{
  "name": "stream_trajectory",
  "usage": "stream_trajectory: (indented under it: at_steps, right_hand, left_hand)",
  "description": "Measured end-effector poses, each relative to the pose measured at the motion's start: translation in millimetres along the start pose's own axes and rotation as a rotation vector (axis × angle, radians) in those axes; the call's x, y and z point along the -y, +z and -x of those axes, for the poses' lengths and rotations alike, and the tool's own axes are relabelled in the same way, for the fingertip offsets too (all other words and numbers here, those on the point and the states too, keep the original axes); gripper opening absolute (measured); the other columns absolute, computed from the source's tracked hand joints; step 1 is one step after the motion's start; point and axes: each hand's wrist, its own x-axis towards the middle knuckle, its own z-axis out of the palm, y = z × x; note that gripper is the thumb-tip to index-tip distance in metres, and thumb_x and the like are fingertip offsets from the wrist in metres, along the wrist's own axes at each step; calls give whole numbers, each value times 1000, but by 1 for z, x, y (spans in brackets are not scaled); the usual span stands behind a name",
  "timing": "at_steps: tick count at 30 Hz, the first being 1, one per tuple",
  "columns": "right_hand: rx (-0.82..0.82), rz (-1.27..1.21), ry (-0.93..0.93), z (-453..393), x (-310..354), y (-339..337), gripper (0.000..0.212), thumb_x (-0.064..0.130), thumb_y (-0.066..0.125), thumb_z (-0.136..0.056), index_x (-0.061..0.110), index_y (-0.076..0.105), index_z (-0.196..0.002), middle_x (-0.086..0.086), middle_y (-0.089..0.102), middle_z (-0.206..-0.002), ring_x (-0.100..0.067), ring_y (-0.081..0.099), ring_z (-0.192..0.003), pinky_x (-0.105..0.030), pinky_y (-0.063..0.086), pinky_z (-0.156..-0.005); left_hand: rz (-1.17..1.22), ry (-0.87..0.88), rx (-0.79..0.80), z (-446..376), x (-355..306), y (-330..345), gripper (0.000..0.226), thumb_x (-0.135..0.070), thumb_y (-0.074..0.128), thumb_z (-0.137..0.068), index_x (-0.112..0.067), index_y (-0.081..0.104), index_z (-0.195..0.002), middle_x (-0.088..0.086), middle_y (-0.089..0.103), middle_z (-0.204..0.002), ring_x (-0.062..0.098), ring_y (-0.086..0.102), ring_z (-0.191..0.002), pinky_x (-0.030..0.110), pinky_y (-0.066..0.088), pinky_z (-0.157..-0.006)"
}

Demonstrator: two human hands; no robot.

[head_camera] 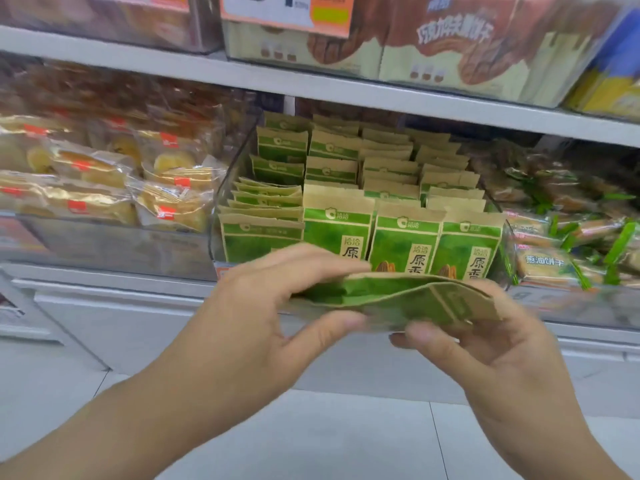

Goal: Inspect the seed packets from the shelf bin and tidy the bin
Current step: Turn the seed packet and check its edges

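Clear-wrapped yellow pastries with red labels (104,178) are lying heaped in a transparent tray, sitting under the white shelf board (311,84) at its left end. Green-trimmed biscuit packs (568,237) are lying piled under the same board at its right end, while tan and brown cookie boxes (433,46) are standing on top of that board behind an orange price tag (287,12), with a blue and yellow carton (609,77) sitting on it further right. Pale floor tiles (346,438) are showing well below the board, in front of the white base panel (121,317).
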Motion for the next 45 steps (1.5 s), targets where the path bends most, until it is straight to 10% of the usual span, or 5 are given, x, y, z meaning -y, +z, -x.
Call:
stream_trajectory:
  at_steps: [8, 16, 23, 30, 45]
  right_hand:
    - [-103, 401, -617, -74, 34, 48, 31, -4, 82, -77, 10, 64, -98, -5, 73, -105, -15, 72, -104, -21, 57, -84]
    - [-33, 859, -533, -163, 9, 98, 18, 11, 84, -82, 17, 71, -93, 7, 72, -95, -9, 68, -92, -34, 58, -83]
    - [82, 1063, -437, -183, 13, 121, 23, 27, 66, -98, 20, 77, -116, 9, 75, -109, -3, 66, -99, -11, 47, -91]
    - [94, 1275, -369, -206, 5, 132, 25, 22, 64, -100, 18, 72, -123, -2, 74, -116, -19, 68, -104, -23, 47, -93]
    - [192, 1429, -22, -251, -15, 142, 36, 51, 58, -99, 21, 73, -87, 0, 70, -90, -19, 63, -80, -31, 49, -74]
  left_hand:
    - [-351, -176, -257, -22, 49, -42, 68, -53, 68, -78, -22, 51, -137, -12, 49, -126, 8, 40, -124, 14, 27, -104]
    - [-379, -176, -245, -27, 68, -42, 61, -56, 62, -76, -21, 59, -126, -19, 42, -114, -5, 29, -111, 21, 27, -100]
    - [-267, -150, -255, -26, 76, -48, 62, -69, 46, -77, -25, 61, -117, -20, 47, -108, -7, 31, -106, -3, 22, -95]
    - [-261, -141, -254, -27, 83, -50, 61, -72, 45, -75, -28, 62, -113, -21, 49, -106, -2, 37, -109, 17, 29, -93]
    - [-283, -138, -255, -28, 86, -46, 54, -72, 43, -78, -30, 61, -107, -20, 50, -104, 0, 39, -106, 13, 31, -86]
